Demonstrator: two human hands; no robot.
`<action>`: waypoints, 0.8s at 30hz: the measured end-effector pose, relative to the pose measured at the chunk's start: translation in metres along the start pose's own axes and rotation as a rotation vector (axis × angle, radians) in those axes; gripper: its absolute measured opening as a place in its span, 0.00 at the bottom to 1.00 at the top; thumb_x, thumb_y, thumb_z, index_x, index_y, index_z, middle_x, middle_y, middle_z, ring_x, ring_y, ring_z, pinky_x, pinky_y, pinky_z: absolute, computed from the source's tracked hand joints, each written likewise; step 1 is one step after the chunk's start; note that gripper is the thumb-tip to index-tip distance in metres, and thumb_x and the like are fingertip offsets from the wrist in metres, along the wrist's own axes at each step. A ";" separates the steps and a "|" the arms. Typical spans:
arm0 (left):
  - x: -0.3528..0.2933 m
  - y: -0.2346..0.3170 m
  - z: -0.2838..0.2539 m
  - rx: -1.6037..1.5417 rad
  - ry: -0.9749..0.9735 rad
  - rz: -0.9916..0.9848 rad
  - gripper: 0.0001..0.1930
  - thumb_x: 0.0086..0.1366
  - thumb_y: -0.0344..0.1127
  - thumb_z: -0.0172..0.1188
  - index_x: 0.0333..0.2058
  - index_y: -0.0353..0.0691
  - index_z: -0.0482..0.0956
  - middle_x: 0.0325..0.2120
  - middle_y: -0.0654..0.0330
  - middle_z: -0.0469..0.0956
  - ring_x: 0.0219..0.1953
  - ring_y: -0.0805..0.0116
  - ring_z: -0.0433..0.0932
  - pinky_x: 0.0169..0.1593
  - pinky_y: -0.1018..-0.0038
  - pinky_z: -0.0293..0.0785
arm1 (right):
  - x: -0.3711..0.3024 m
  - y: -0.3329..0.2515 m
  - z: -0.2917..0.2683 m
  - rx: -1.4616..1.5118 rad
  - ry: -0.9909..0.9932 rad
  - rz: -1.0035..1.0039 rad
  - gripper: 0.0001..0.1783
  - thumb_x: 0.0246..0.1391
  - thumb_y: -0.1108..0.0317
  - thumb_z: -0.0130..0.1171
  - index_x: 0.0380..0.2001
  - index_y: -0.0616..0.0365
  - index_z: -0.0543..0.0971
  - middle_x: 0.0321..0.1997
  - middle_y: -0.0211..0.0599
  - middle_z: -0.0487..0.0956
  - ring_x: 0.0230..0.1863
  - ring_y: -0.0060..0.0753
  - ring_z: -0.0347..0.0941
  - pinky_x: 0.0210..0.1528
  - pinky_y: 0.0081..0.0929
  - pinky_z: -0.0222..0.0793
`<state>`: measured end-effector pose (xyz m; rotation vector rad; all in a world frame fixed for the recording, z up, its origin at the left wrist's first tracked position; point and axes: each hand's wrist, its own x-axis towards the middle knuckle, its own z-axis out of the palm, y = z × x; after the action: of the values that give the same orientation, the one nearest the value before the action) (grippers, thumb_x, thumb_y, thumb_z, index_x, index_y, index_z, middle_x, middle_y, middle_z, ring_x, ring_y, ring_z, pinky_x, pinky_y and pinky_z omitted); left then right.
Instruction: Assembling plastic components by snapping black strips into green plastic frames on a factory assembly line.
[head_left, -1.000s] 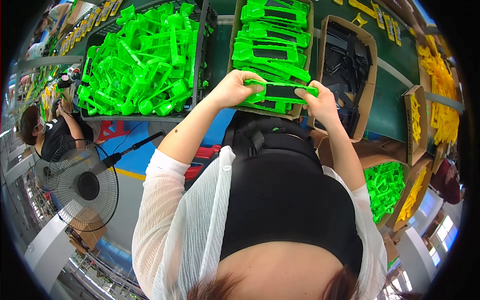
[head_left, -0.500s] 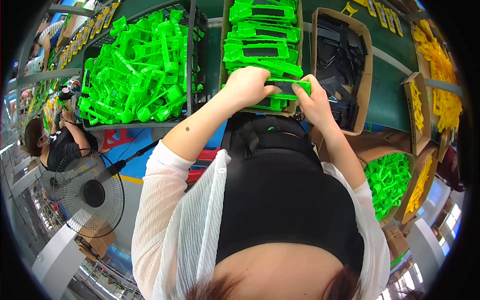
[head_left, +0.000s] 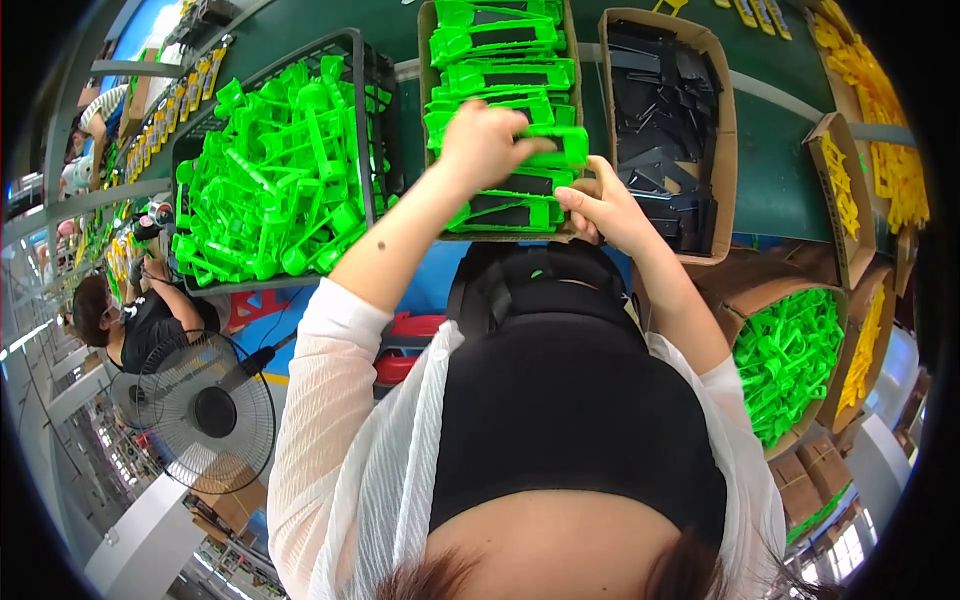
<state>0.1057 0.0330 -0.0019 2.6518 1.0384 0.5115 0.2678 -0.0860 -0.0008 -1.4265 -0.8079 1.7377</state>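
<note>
My left hand [head_left: 485, 145] is closed on a green plastic part [head_left: 565, 147], held above a cardboard box [head_left: 424, 60]. In that box lie several green plastic frames [head_left: 505, 75], stacked in rows, with dark plates in them. My right hand [head_left: 610, 210] is at the box's near right corner, fingers curled, its thumb beside the end of one green frame. Whether it grips anything is hidden. To the right stands a second cardboard box [head_left: 728, 110] holding loose black plates [head_left: 660, 130].
A black crate [head_left: 362, 90] heaped with green parts [head_left: 275, 170] stands at the left. Yellow parts [head_left: 880, 150] lie at the far right, above a carton of green parts [head_left: 790, 360]. A fan [head_left: 215, 412] and another person [head_left: 150, 320] are at the left.
Both hands were on one green frame with a dark plate. Now my left hand holds a green part farther up, and my right hand has come away toward the box corner. The view has shifted.
</note>
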 end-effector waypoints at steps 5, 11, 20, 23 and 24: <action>0.053 -0.054 0.002 0.326 -0.012 0.113 0.26 0.57 0.58 0.46 0.52 0.56 0.65 0.50 0.65 0.66 0.54 0.63 0.61 0.57 0.48 0.42 | 0.001 0.034 -0.077 -0.579 0.464 -0.146 0.12 0.45 0.64 0.58 0.30 0.61 0.74 0.27 0.39 0.77 0.30 0.29 0.74 0.33 0.24 0.67; 0.044 -0.084 0.028 0.389 -0.322 0.080 0.26 0.61 0.59 0.35 0.57 0.61 0.56 0.61 0.69 0.47 0.63 0.61 0.44 0.60 0.47 0.39 | 0.010 0.068 -0.159 -1.238 0.681 -0.029 0.17 0.40 0.67 0.59 0.37 0.57 0.73 0.40 0.43 0.73 0.44 0.45 0.69 0.45 0.35 0.66; 0.012 -0.072 0.001 -0.025 0.413 0.049 0.18 0.53 0.38 0.56 0.43 0.39 0.71 0.44 0.55 0.70 0.50 0.54 0.65 0.52 0.61 0.59 | 0.042 0.063 -0.188 -1.214 0.734 -0.199 0.17 0.41 0.60 0.59 0.32 0.61 0.74 0.35 0.49 0.75 0.37 0.51 0.71 0.38 0.37 0.66; -0.026 -0.094 -0.045 -0.075 0.594 -0.148 0.12 0.48 0.28 0.56 0.34 0.36 0.73 0.32 0.53 0.74 0.38 0.54 0.71 0.44 0.65 0.66 | 0.037 0.050 -0.197 -0.877 0.933 -0.396 0.20 0.51 0.53 0.52 0.29 0.64 0.73 0.28 0.45 0.75 0.33 0.42 0.72 0.35 0.34 0.65; -0.042 -0.109 -0.058 0.012 0.591 -0.219 0.12 0.48 0.28 0.56 0.34 0.35 0.73 0.31 0.52 0.74 0.38 0.54 0.71 0.43 0.64 0.66 | 0.034 0.043 -0.198 -0.678 0.896 -0.319 0.22 0.53 0.52 0.49 0.28 0.64 0.72 0.26 0.42 0.75 0.32 0.38 0.72 0.35 0.33 0.65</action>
<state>-0.0127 0.0873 0.0033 2.3962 1.4616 1.2839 0.4523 -0.0766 -0.0913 -2.1093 -1.0476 0.4457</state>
